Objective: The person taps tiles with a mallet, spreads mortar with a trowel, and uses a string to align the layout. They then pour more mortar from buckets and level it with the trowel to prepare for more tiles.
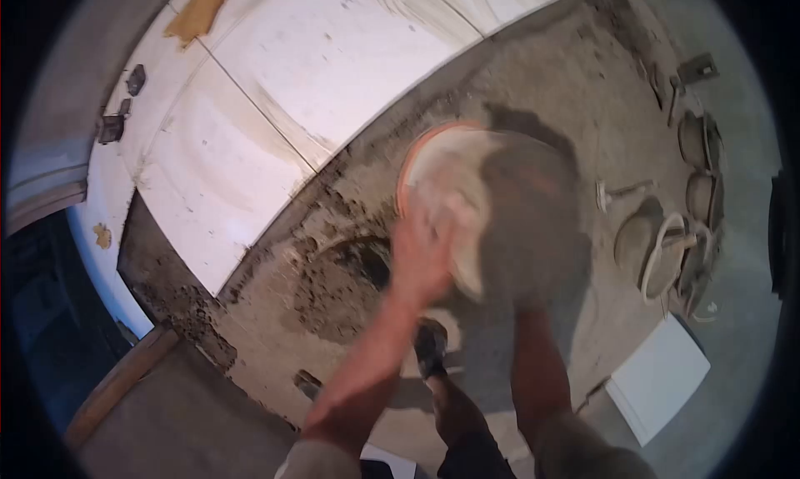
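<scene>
A round, shallow basin-like thing with an orange rim (406,175) is in front of me over the grey, mortar-covered floor (475,79). Its inside looks pale and dusty, and its right half lies in dark shadow. My left hand (427,246) is at its near left side, smeared by motion, so its grip does not show clearly. Reaching up on the other side, my right forearm (537,354) ends in the shadow, where the hand and fingers cannot be made out. Dark, crumbly wet mortar (333,279) with a hollow lies left of my left hand.
Large white tiles (333,62) cover the upper left floor. A hammer-like tool (623,193) and several dirty buckets, one with a pale rim (664,258), stand at right. A white tile (660,381) lies below them. A wooden beam (125,383) is at lower left; my foot (431,346) is below the basin.
</scene>
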A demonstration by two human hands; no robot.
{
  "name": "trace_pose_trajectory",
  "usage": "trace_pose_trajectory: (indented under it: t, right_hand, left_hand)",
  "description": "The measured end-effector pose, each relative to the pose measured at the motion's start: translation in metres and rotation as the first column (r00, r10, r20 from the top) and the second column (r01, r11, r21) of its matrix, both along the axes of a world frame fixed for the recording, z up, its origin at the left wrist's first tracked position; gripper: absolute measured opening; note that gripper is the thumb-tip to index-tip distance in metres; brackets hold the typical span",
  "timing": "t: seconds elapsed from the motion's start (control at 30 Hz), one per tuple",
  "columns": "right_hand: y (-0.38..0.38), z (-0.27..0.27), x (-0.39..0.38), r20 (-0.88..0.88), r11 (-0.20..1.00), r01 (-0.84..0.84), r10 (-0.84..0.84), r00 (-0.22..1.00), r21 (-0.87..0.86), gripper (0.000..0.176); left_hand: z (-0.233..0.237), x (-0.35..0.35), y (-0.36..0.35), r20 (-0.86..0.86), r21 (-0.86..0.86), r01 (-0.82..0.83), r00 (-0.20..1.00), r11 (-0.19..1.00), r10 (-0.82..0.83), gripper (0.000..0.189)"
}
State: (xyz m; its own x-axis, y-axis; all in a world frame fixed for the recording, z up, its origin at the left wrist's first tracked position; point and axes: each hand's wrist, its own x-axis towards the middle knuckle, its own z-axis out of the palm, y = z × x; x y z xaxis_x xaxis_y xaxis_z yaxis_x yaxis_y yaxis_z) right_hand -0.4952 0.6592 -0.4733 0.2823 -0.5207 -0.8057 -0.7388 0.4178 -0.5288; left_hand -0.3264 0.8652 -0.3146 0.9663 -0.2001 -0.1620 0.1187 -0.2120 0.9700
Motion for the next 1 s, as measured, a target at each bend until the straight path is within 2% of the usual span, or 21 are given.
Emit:
trace_pose_trajectory:
  t: [0.03, 0.07, 0.1, 0.17, 0.2, 0.3, 0.33, 0.37, 0.4, 0.47, 0.53, 0.57, 0.6, 0.63, 0.7, 0.73, 0.8, 0.83, 0.9, 0.93, 1.0]
  right_hand:
    - [0.003, -0.014, 0.001, -0.005, 1.000, -0.019, 0.019, 1.000, -0.024, 0.059]
    - [0.007, -0.013, 0.002, -0.004, 0.999, -0.021, 0.020, 1.000, -0.045, 0.059]
    - [0.009, 0.011, 0.015, -0.024, 0.999, 0.047, -0.047, 0.999, -0.009, 0.060]
    - [0.019, 0.061, 0.030, -0.111, 0.960, 0.260, -0.248, 0.962, 0.104, 0.066]
    - [0.012, 0.055, 0.018, -0.229, 0.989, 0.139, -0.126, 0.965, 0.044, 0.071]
    - [0.022, 0.105, 0.010, -0.190, 0.997, 0.070, -0.074, 0.979, -0.025, 0.070]
    - [0.026, 0.126, 0.006, -0.184, 0.997, 0.075, -0.078, 0.980, -0.021, 0.070]
    - [0.031, 0.159, 0.000, -0.078, 0.988, 0.153, -0.150, 0.986, 0.031, 0.066]
    - [0.033, 0.191, -0.003, 0.030, 0.971, 0.222, -0.225, 0.974, 0.090, 0.062]
    - [0.028, 0.249, -0.022, 0.099, 0.965, 0.203, -0.221, 0.970, 0.165, 0.053]
    - [0.019, 0.309, -0.027, 0.170, 0.956, 0.178, -0.220, 0.960, 0.233, 0.046]
    - [0.017, 0.343, -0.032, 0.282, 0.978, -0.142, 0.095, 0.955, 0.150, 0.040]
    - [0.015, 0.373, -0.035, 0.358, 0.897, -0.440, 0.399, 0.844, 0.037, 0.035]
    - [0.014, 0.397, -0.032, 0.346, 0.904, -0.426, 0.387, 0.855, 0.041, 0.035]
    - [0.020, 0.422, -0.022, 0.354, 0.795, -0.565, 0.605, 0.713, -0.222, 0.031]
    - [0.027, 0.428, -0.023, 0.338, 0.744, -0.591, 0.668, 0.663, -0.311, 0.030]
    - [0.050, 0.411, -0.033, 0.516, 0.873, -0.465, 0.334, 0.789, 0.145, 0.029]
    - [0.066, 0.409, -0.034, 0.513, 0.880, -0.455, 0.329, 0.793, 0.139, 0.029]
    - [0.091, 0.410, -0.043, 0.417, 0.923, -0.308, 0.191, 0.888, 0.232, 0.021]
    - [0.094, 0.412, -0.047, 0.372, 0.959, -0.222, 0.144, 0.917, 0.178, 0.025]
    - [0.085, 0.427, -0.057, 0.272, 0.961, -0.249, 0.209, 0.939, 0.122, 0.027]
  left_hand:
    - [-0.045, 0.006, -0.005, -0.214, 0.073, -0.134, 0.966, 0.988, 0.146, 0.058]
    - [-0.097, 0.015, 0.012, -0.434, -0.146, -0.227, 0.890, 0.963, 0.144, 0.057]
    - [-0.097, 0.026, 0.021, -0.434, -0.055, -0.158, 0.893, 0.986, 0.119, 0.055]
    - [-0.055, 0.037, 0.036, -0.476, 0.105, -0.025, 0.876, 0.994, 0.072, 0.053]
    - [-0.038, 0.035, 0.034, -0.461, 0.100, -0.035, 0.884, 0.994, 0.077, 0.053]
    - [0.016, 0.012, 0.041, -0.356, 0.114, -0.157, 0.915, 0.981, 0.188, 0.053]
    - [0.030, 0.001, 0.047, -0.392, 0.001, -0.203, 0.900, 0.979, 0.187, 0.054]
    - [0.043, -0.013, 0.053, -0.437, -0.107, -0.256, 0.880, 0.961, 0.186, 0.056]
    - [0.054, -0.022, 0.057, -0.437, -0.106, -0.257, 0.880, 0.961, 0.187, 0.056]
    - [0.068, -0.039, 0.067, -0.625, -0.313, -0.445, 0.762, 0.839, 0.171, 0.062]
    - [0.062, -0.058, 0.074, -0.686, -0.355, -0.517, 0.710, 0.779, 0.158, 0.065]
    - [0.055, -0.077, 0.079, -0.757, -0.370, -0.591, 0.639, 0.716, 0.136, 0.068]
    - [0.045, -0.095, 0.083, -0.745, -0.407, -0.578, 0.658, 0.707, 0.109, 0.073]
    - [0.062, -0.105, 0.078, -0.773, -0.382, -0.584, 0.627, 0.716, 0.099, 0.072]
    - [0.051, -0.146, 0.091, -0.846, -0.216, -0.607, 0.508, 0.765, 0.165, 0.074]
    - [0.065, -0.155, 0.091, -0.844, -0.226, -0.596, 0.514, 0.770, 0.151, 0.074]
    - [0.095, -0.177, 0.091, -0.849, -0.048, -0.507, 0.475, 0.860, 0.232, 0.075]
    - [0.100, -0.186, 0.098, -0.851, -0.055, -0.498, 0.477, 0.866, 0.220, 0.075]
    - [0.106, -0.203, 0.116, -0.825, 0.034, -0.333, 0.523, 0.942, 0.215, 0.074]
    - [0.117, -0.205, 0.117, -0.817, 0.037, -0.332, 0.533, 0.942, 0.220, 0.074]
    - [0.119, -0.214, 0.130, -0.822, -0.004, -0.272, 0.549, 0.962, 0.152, 0.073]
